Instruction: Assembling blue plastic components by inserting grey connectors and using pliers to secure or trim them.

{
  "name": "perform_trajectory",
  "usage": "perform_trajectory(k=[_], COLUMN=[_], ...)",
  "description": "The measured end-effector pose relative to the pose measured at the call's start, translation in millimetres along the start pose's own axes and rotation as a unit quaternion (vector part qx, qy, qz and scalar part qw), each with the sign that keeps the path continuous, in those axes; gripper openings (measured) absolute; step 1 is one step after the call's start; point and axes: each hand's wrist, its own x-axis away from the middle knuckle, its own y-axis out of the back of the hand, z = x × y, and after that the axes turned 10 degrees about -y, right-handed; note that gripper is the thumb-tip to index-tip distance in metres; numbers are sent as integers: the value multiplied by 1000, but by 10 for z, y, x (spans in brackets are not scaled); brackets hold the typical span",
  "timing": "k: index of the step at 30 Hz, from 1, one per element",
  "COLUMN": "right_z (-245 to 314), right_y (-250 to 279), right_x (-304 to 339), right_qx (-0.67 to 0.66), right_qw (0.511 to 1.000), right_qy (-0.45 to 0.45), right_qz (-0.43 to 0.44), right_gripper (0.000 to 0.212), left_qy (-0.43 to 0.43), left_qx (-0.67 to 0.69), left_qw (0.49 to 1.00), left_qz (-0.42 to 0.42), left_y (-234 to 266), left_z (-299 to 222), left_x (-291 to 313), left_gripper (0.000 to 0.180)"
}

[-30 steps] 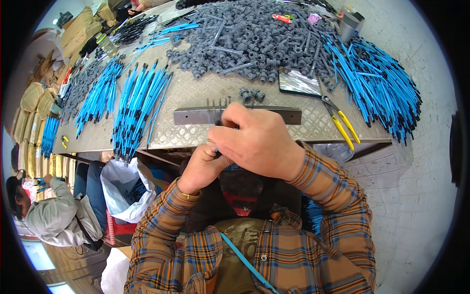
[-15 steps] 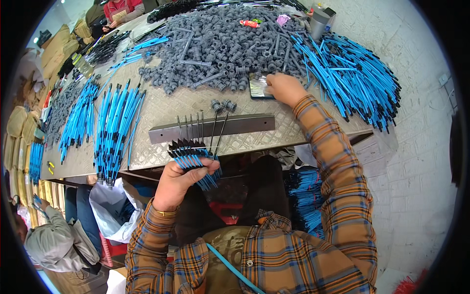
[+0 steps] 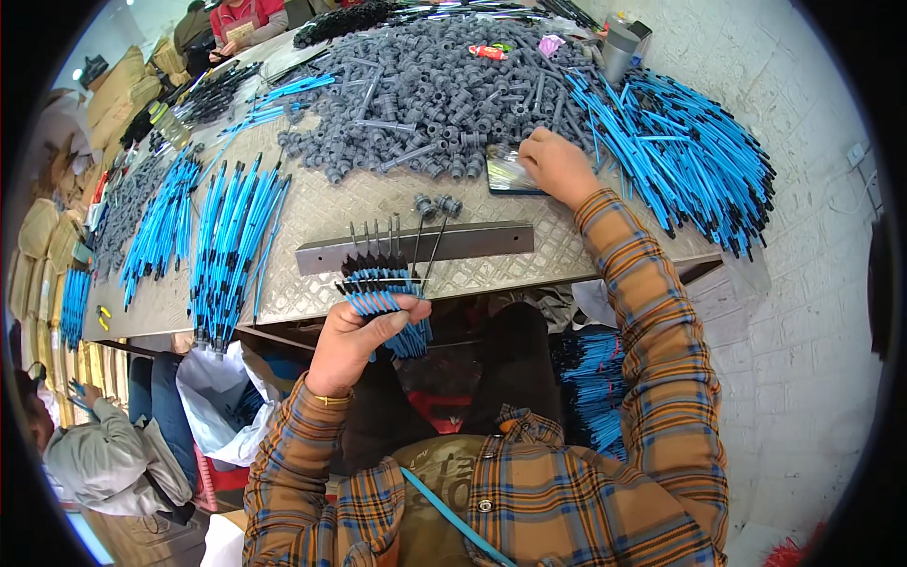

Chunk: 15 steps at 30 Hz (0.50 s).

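Note:
My left hand point(image 3: 364, 331) is closed around a bundle of thin blue tubes point(image 3: 373, 300) with black ends, held at the table's front edge. Slim metal rods point(image 3: 375, 231) stick up from the bundle. Two longer rods lean up to grey plastic fittings point(image 3: 435, 205) at their tips. Past the bundle, a flat metal bar point(image 3: 472, 240) lies along the table. My right hand point(image 3: 559, 168) is at a small dark tray point(image 3: 505, 175) of thin pale pieces, fingertips pinched together. Whatever those fingertips hold, if anything, is hidden.
A large heap of grey plastic fittings point(image 3: 416, 90) covers the back. Blue tubes with black ends are piled at right point(image 3: 680, 151) and left point(image 3: 231, 246). A grey cup point(image 3: 619, 52) stands at back right. A white bag point(image 3: 217, 397) hangs below the table. Two people sit nearby.
My right hand has drawn slightly to the right and up from the tray's middle. In my left hand, the black ends reach higher and less of the metal rods shows.

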Motion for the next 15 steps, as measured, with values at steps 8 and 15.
perform_trajectory(k=[8,15], right_z=[1061,1417], right_y=[604,762], right_x=[476,858], right_qx=[-355,-351], right_qw=[931,920], right_qy=[39,90], right_qz=[76,147], right_gripper=[18,25], left_qy=[-8,0], left_qx=[-14,-10], left_qw=[1000,1000], left_qz=[17,29], left_y=[56,35], left_z=[17,6], left_x=[28,24], left_gripper=[20,20])
